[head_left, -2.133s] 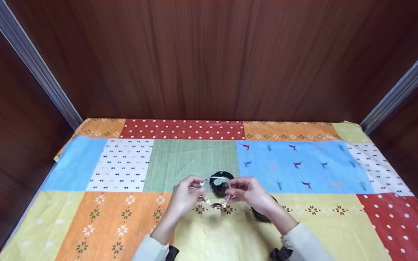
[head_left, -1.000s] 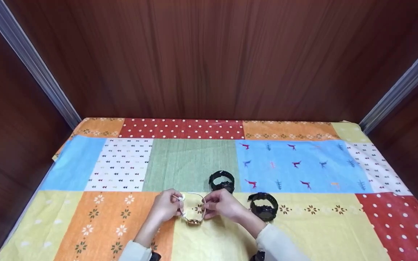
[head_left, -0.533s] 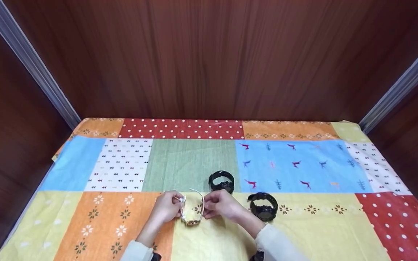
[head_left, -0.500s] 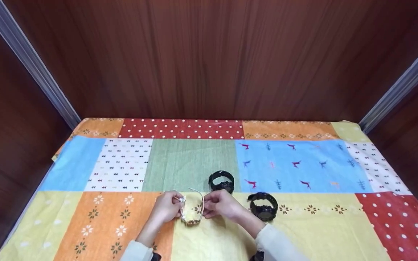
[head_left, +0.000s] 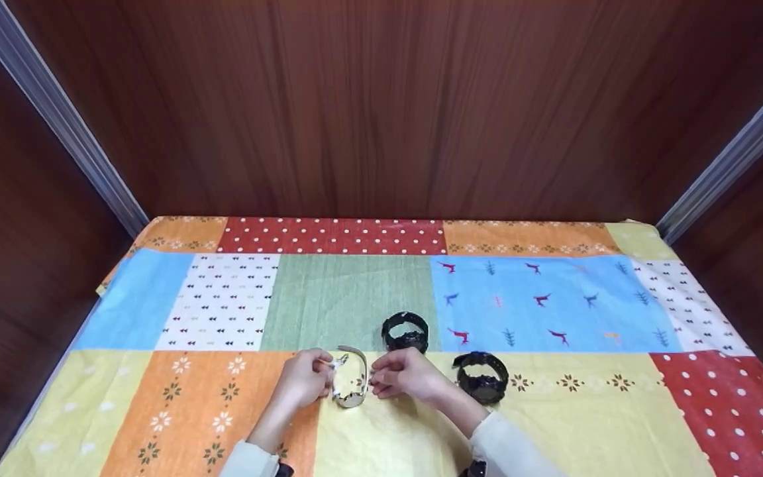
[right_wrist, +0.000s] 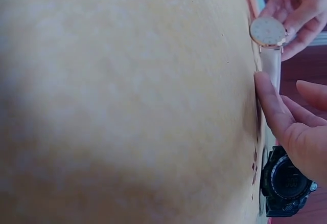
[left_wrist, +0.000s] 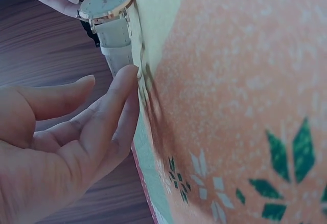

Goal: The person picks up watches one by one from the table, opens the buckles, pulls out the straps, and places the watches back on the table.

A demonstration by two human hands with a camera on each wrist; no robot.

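Note:
A wristwatch (head_left: 351, 399) with a pale strap, white dial and rose-gold rim stands on the yellow patch between the hands. Its strap curves upward, one end free. At the strap's left side is the left hand (head_left: 305, 379); in the left wrist view its fingertips reach the pale strap (left_wrist: 116, 47), with the thumb apart from them. The right hand (head_left: 410, 375) is just right of the strap with a narrow gap. In the right wrist view, the right hand's fingers (right_wrist: 273, 101) are extended and its thumb stands apart. The dial (right_wrist: 268, 31) faces the person.
A black wristwatch (head_left: 405, 331) stands just behind the right hand. Another black wristwatch (head_left: 481, 377) stands to the right, near the right forearm. A patchwork cloth (head_left: 355, 291) covers the table, and brown wood-grain panels (head_left: 368, 112) enclose the back and sides.
The pale watch came down leftward and nearer the person onto the cloth. In the last half second its dial tilted into view and its strap narrowed; the right fingers moved slightly off the strap.

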